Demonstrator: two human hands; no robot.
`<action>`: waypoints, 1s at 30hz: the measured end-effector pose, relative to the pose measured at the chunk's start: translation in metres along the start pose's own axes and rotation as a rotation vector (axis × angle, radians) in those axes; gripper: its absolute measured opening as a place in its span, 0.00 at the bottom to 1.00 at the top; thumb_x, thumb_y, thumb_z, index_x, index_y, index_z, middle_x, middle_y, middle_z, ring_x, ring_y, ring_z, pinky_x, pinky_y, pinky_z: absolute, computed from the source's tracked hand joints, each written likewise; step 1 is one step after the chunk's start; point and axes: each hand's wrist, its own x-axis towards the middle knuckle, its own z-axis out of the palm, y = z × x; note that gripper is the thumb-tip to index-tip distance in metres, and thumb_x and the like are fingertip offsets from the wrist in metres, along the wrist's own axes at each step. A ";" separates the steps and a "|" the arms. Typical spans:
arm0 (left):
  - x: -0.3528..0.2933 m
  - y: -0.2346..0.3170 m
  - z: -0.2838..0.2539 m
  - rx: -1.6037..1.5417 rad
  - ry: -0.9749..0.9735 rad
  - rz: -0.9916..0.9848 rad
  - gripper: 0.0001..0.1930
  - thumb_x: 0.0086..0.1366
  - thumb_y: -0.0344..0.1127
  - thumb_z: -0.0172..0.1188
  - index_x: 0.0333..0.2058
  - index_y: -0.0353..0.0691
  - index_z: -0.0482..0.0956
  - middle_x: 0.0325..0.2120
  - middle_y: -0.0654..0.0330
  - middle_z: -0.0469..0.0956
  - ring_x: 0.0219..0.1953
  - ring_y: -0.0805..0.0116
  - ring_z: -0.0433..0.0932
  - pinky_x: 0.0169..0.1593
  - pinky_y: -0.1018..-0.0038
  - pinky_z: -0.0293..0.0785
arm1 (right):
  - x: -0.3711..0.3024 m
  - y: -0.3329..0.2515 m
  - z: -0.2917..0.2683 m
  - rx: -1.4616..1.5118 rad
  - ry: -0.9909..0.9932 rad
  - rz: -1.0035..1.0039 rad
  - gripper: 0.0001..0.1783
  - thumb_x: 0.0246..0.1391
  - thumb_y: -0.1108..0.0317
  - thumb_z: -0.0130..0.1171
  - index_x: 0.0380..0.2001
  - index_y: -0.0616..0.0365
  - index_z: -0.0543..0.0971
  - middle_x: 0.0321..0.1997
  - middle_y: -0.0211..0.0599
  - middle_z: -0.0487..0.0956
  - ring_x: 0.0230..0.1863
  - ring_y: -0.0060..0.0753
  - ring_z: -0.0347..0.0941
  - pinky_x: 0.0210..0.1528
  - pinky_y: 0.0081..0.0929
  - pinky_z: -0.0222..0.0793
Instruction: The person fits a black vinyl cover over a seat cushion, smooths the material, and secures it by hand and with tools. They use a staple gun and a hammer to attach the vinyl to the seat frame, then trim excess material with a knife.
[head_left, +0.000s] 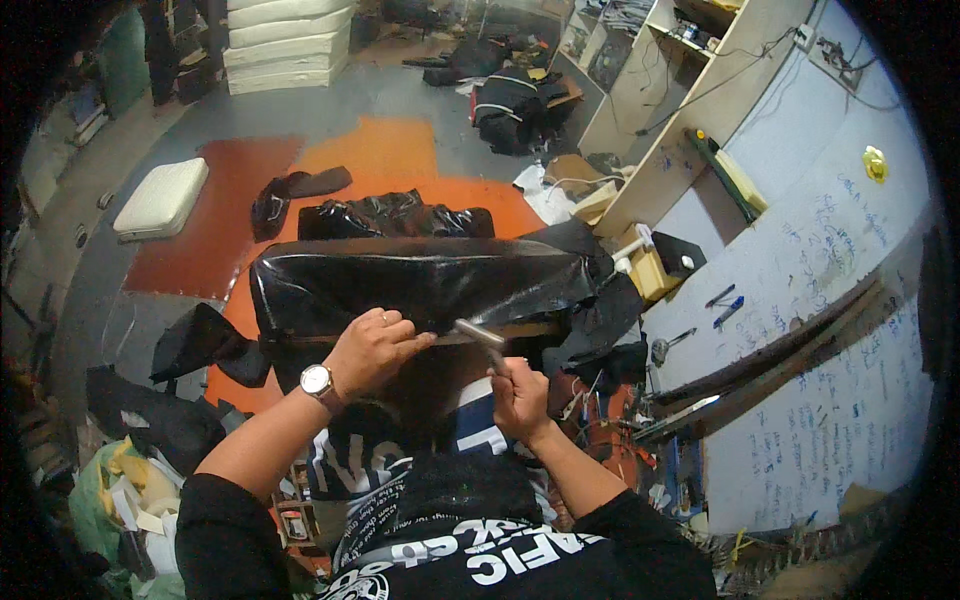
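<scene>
A long padded piece, wrapped in a shiny black leather-like cover (420, 285), lies crosswise in front of me. Its near lower side shows a brownish strip, possibly bare wood. My left hand (375, 350), wearing a watch on the wrist, is closed on the cover's near edge, with thumb and forefinger pointing right. Whether a small tack sits at the fingertips is too small to tell. In my right hand (520, 397) is a hammer (482, 335), gripped by its handle. The metal head is slightly blurred, just right of my left fingertips and close to the cover's edge.
Black scraps (205, 345) lie to the left on the orange and grey floor. Farther off are a white cushion (162, 198) and a stack of foam slabs (288, 45). A green bag of offcuts (125, 510) is at lower left. Shelving (650, 130) and a written-on white board (800, 400) stand right.
</scene>
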 end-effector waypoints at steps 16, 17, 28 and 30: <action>0.003 -0.006 0.000 0.005 0.007 0.034 0.15 0.58 0.31 0.63 0.45 0.48 0.88 0.27 0.66 0.73 0.35 0.66 0.76 0.40 0.68 0.74 | 0.016 -0.025 -0.012 -0.342 -0.095 -0.007 0.12 0.64 0.59 0.64 0.45 0.54 0.81 0.26 0.45 0.81 0.25 0.49 0.82 0.25 0.43 0.74; 0.002 -0.005 0.000 0.004 -0.006 0.032 0.15 0.58 0.31 0.63 0.44 0.48 0.88 0.27 0.66 0.73 0.35 0.66 0.76 0.41 0.68 0.74 | 0.020 -0.025 -0.008 -0.310 0.041 -0.163 0.15 0.62 0.58 0.66 0.47 0.54 0.81 0.23 0.40 0.79 0.23 0.44 0.80 0.23 0.39 0.73; 0.004 -0.008 0.000 0.004 -0.024 0.043 0.11 0.56 0.32 0.63 0.39 0.46 0.86 0.28 0.66 0.73 0.36 0.66 0.77 0.41 0.68 0.75 | 0.008 0.012 -0.015 -0.396 -0.120 -0.385 0.18 0.57 0.64 0.69 0.49 0.57 0.80 0.24 0.39 0.78 0.21 0.44 0.76 0.23 0.38 0.69; 0.003 -0.007 0.002 -0.003 -0.030 0.050 0.11 0.56 0.32 0.63 0.39 0.47 0.86 0.28 0.66 0.73 0.35 0.66 0.76 0.41 0.69 0.75 | 0.016 0.020 -0.012 -0.519 -0.167 -0.280 0.16 0.59 0.63 0.66 0.48 0.58 0.81 0.24 0.37 0.77 0.21 0.43 0.75 0.23 0.37 0.70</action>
